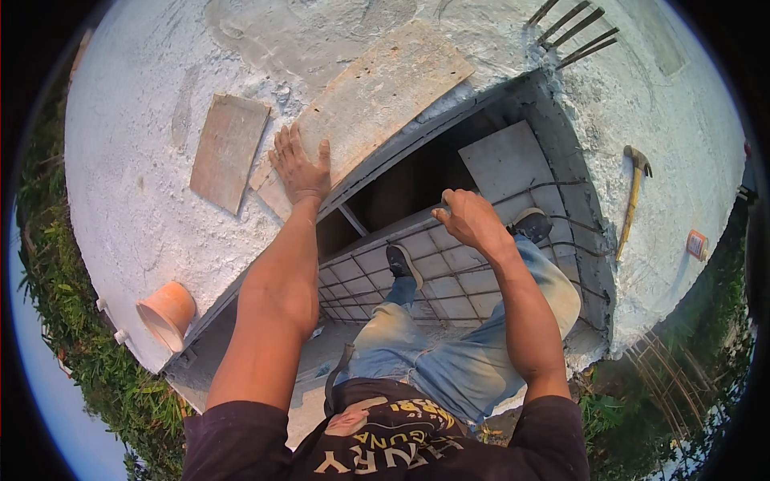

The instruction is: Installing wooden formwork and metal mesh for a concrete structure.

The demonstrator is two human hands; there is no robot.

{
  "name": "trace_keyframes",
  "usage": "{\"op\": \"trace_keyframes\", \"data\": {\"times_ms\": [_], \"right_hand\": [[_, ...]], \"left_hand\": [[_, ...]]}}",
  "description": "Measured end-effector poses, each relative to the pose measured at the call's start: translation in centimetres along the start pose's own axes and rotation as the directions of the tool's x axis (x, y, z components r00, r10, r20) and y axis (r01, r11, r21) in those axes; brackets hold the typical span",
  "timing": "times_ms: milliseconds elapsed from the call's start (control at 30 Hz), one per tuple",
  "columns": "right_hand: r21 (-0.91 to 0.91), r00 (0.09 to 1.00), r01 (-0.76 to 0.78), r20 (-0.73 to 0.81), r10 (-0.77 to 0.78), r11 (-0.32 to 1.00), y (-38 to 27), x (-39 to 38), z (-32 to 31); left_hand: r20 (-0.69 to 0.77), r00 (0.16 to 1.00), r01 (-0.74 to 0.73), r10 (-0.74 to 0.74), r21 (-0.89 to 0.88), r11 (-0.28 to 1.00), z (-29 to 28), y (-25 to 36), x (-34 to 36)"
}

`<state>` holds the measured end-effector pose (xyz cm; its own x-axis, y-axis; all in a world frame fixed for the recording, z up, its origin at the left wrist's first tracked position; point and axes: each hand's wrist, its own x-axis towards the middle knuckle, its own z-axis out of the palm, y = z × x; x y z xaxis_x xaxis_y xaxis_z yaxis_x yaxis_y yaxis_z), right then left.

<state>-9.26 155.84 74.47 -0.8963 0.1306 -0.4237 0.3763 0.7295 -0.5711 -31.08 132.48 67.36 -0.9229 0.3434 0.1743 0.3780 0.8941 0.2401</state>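
My left hand (301, 170) lies flat with its fingers spread. It presses on the near end of a long, dusty board (385, 88) at the rim of an opening in the concrete slab. Left of that hand, a smaller square board (230, 151) rests on the rough surface. Over the dark opening, my right hand (472, 218) is raised with its fingers curled in. Whatever may be in its fingers is too small or hidden to make out. Below it, my shoes stand on a grid of steel bars (457, 274) laid over pale panels.
A claw hammer (634, 196) lies on the slab at the right, with a small orange box (696, 244) near it. An orange bucket (167, 314) is tipped at the left edge. Rebar stubs (573, 34) stick out at the far corner. Greenery lies beyond the slab's edges.
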Motion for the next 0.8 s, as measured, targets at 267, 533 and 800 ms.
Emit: {"op": "trace_keyframes", "data": {"times_ms": [267, 533, 800], "right_hand": [[0.042, 0.997, -0.071, 0.041, 0.069, 0.997, 0.2, -0.2, -1.8], [0.078, 0.998, -0.026, 0.058, 0.021, 0.997, -0.8, 1.2, -1.7], [0.038, 0.993, -0.051, 0.105, 0.047, 0.998, -0.2, 1.6, -0.7]], "left_hand": [[0.051, 0.998, 0.043, -0.043, -0.015, 0.999, 0.2, 1.3, -0.3], [0.009, 0.998, 0.069, -0.069, -0.048, 0.996, -0.5, 0.3, -0.2], [0.084, 0.993, 0.089, -0.087, -0.022, 0.996, -0.5, 0.6, -0.7]]}}
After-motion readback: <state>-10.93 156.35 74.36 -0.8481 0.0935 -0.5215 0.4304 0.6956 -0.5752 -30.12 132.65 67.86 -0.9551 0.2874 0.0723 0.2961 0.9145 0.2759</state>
